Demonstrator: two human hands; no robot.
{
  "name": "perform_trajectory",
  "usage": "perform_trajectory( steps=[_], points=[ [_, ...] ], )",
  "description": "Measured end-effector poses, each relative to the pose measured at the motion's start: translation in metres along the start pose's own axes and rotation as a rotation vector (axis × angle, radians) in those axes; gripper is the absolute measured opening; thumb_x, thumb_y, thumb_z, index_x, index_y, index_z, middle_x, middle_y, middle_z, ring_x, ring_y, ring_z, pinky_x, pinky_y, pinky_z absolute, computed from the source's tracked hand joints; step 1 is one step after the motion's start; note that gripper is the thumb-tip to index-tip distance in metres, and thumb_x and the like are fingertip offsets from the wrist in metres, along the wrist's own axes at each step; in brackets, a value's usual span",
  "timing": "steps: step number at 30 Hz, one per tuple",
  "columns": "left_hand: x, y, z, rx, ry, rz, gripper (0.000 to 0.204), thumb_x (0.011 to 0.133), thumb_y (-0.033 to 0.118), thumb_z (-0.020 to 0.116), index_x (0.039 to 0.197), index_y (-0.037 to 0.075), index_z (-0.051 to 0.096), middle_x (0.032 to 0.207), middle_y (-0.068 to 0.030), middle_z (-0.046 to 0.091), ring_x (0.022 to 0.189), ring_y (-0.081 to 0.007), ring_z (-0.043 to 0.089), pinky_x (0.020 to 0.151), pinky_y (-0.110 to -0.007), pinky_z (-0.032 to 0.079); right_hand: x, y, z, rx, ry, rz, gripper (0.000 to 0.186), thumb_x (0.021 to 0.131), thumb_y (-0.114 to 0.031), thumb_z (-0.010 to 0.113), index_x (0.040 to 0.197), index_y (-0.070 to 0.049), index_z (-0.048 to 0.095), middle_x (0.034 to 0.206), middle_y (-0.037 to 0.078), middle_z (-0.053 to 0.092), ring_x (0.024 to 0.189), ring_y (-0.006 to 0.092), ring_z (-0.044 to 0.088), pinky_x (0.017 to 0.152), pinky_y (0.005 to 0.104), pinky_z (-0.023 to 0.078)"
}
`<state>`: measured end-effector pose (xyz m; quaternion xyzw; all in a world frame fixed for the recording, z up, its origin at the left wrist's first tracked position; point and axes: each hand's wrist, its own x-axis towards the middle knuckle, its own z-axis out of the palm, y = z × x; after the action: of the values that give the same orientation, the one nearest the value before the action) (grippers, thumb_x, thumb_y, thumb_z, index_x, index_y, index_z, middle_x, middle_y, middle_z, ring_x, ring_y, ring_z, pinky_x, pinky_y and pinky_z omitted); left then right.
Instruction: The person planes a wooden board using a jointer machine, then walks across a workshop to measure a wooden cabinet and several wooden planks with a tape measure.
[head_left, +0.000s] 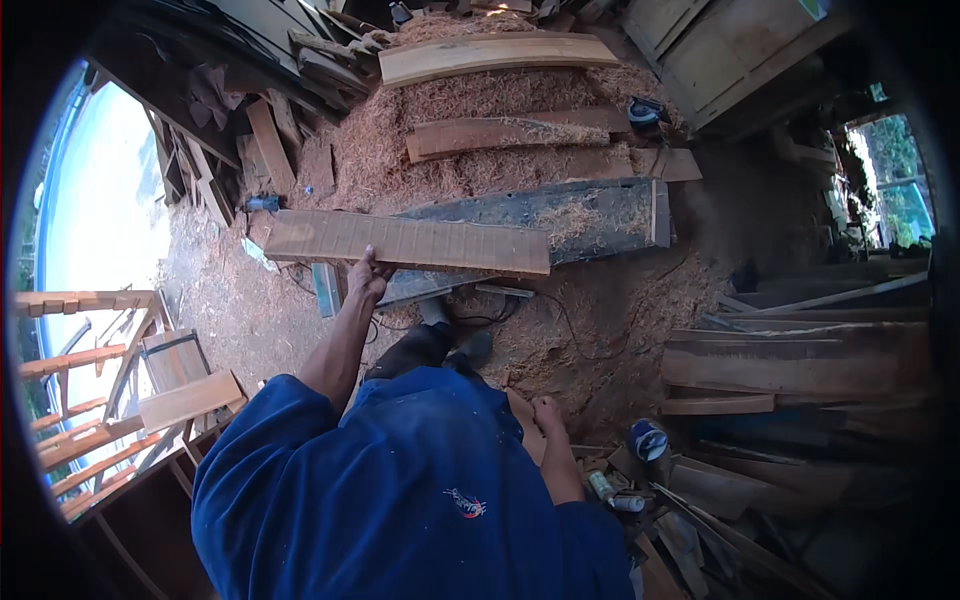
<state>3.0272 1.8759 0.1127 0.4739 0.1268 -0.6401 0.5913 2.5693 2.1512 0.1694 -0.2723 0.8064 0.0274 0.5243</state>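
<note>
My left hand (370,275) grips the near edge of a long wooden plank (430,240), with the thumb on its upper face. Evenly spaced lines cross that face. The plank lies over, or is held just above, a dark workbench (590,215) strewn with shavings; I cannot tell which. Low by my right side, my right hand (547,415) is closed on the edge of another wooden board (525,425), which is partly hidden behind my blue shirt.
Beyond the bench, curved boards (500,55) and a brown plank (510,135) lie among wood shavings, beside a dark blue power tool (645,112). Stacked timber (800,360) stands at right, near a can (648,440). A cable (570,320) trails over the floor.
</note>
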Motion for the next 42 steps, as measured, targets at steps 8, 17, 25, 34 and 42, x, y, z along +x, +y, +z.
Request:
perform_trajectory(
  steps=[8,17,25,34,42],
  points=[
    [0.04,-0.1,0.004,-0.233,0.361,0.068,0.053,0.091,0.008,0.063,0.133,0.017,0.033,0.127,-0.0131,0.052,0.115,-0.0362,0.055,0.094,-0.067,0.042,0.044,-0.006,-0.032,-0.279,0.031,-0.212,0.035,0.089,-0.033,0.057,0.102,-0.002,0.065,0.09,0.015,0.066,0.086,0.0272,0.063,0.076,0.038,0.048],
    [0.075,-0.137,-0.037,-0.087,0.472,-0.205,0.065,0.091,0.015,0.065,0.142,0.013,0.026,0.142,-0.0188,0.04,0.129,-0.0358,0.044,0.104,-0.061,0.034,0.021,-0.189,-0.047,-0.362,-0.061,-0.188,0.03,0.091,-0.027,0.056,0.106,-0.003,0.064,0.076,0.006,0.062,0.07,0.0156,0.058,0.066,0.0314,0.047],
    [0.01,-0.065,-0.019,0.864,-0.027,-0.333,0.032,0.093,0.03,0.06,0.116,0.008,0.063,0.084,-0.0071,0.065,0.061,-0.0167,0.061,0.048,-0.031,0.05,0.063,-0.285,-0.007,-0.575,-0.202,-0.561,0.036,0.09,-0.032,0.058,0.114,-0.006,0.065,0.109,0.019,0.067,0.103,0.0292,0.064,0.09,0.0377,0.048],
    [-0.152,-0.016,-0.01,0.686,-0.059,-0.157,0.052,0.092,0.042,0.06,0.133,0.012,0.051,0.118,-0.0116,0.061,0.093,-0.0246,0.064,0.068,-0.038,0.055,0.029,-0.381,0.092,-0.615,-0.675,-0.944,0.041,0.088,-0.017,0.062,0.122,0.004,0.056,0.104,0.012,0.064,0.091,0.019,0.062,0.079,0.0309,0.05],
    [-0.232,-0.034,-0.047,0.162,-0.113,0.15,0.048,0.091,0.025,0.067,0.133,0.011,0.048,0.107,-0.0065,0.063,0.091,-0.0216,0.062,0.079,-0.043,0.055,-0.129,-0.372,0.133,-0.617,-1.139,-1.078,0.047,0.08,-0.012,0.073,0.119,-0.001,0.047,0.098,0.008,0.059,0.084,0.0153,0.058,0.072,0.0295,0.05]
  ],
)
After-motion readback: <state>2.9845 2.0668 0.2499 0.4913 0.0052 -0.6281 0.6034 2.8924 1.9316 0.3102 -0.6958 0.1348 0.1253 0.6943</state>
